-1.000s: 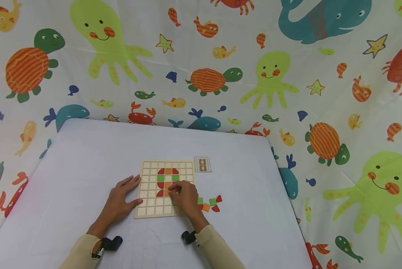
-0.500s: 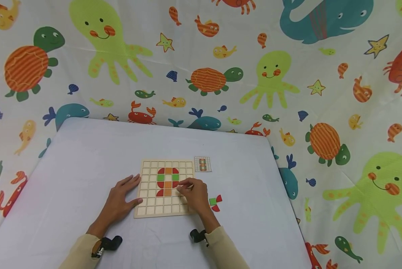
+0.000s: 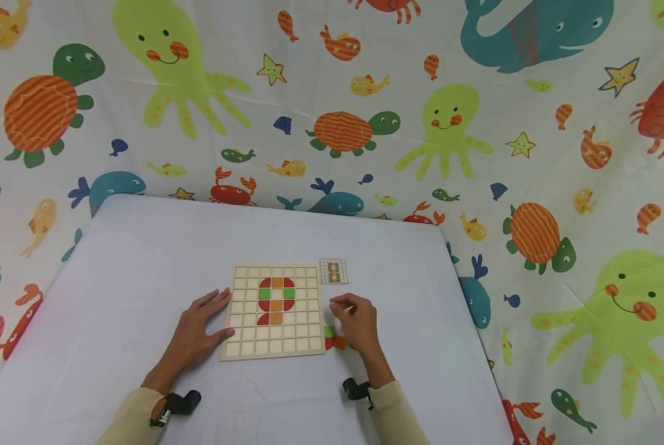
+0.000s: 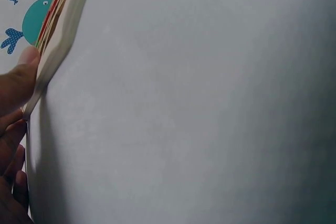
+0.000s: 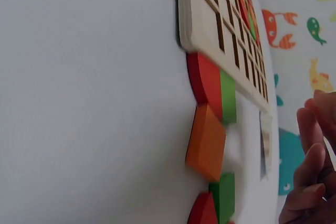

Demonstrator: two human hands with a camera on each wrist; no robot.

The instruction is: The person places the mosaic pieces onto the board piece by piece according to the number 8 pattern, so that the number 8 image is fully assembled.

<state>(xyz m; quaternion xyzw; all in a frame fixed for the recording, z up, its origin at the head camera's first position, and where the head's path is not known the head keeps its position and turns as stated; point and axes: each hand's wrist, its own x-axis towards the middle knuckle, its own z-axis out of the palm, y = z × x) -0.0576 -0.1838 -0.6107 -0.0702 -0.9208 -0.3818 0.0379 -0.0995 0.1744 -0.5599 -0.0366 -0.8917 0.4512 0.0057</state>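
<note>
Left fingers (image 3: 209, 304), spread, touch the grid board (image 3: 248, 334); right fingers (image 3: 348, 300), curled, empty, hover right of it.

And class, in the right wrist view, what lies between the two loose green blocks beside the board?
An orange block lies between the upper green block and the lower green block.

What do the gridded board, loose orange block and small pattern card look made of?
Pale tan, square gridded board: probably wood, matte, with a beige, rounded edge. Loose orange angular block: perhaps painted wood or plastic, smooth, evenly coloured. Small white printed card: likely paper or cardboard, thin and flat; coating unclear.
</note>
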